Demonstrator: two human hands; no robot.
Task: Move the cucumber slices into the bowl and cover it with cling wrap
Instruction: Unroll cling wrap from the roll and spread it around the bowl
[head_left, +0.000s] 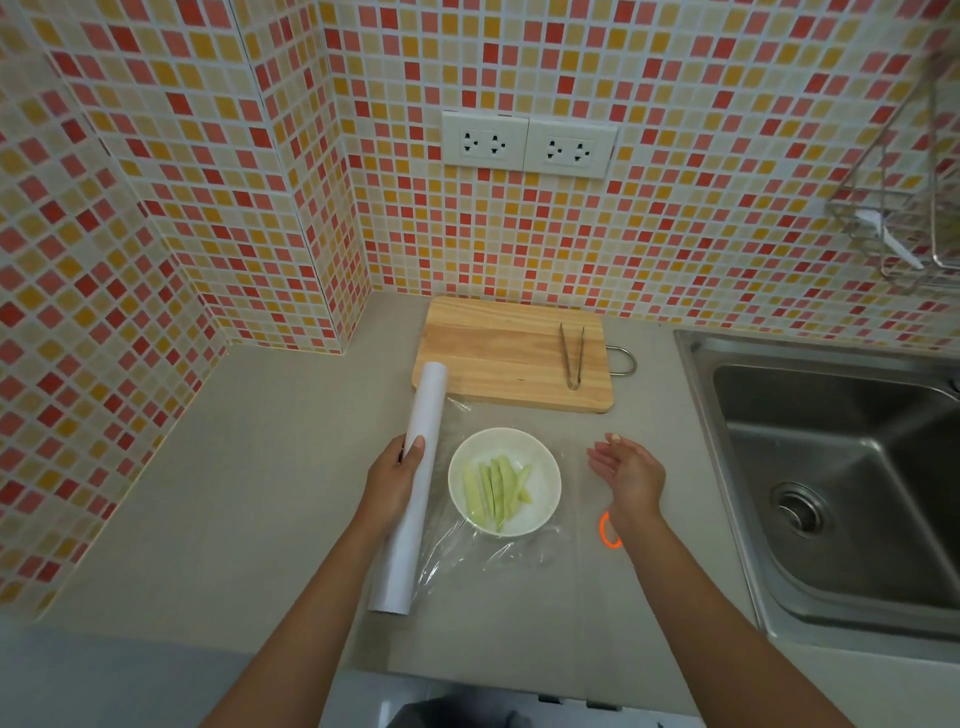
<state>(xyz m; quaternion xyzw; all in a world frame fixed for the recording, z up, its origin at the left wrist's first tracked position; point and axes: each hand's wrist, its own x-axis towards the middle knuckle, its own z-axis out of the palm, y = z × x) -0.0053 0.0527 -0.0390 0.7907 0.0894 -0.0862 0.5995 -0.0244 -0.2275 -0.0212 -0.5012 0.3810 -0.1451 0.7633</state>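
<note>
Left fingers grip cling wrap roll; right hand open, relaxed. Film spread over bowl of cucumber slices on desk. Film likely flimsy, clingy; best pinched at free edge.

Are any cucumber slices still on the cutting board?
No: the cutting board holds only the tongs, and the cucumber slices lie in the white bowl.
</note>
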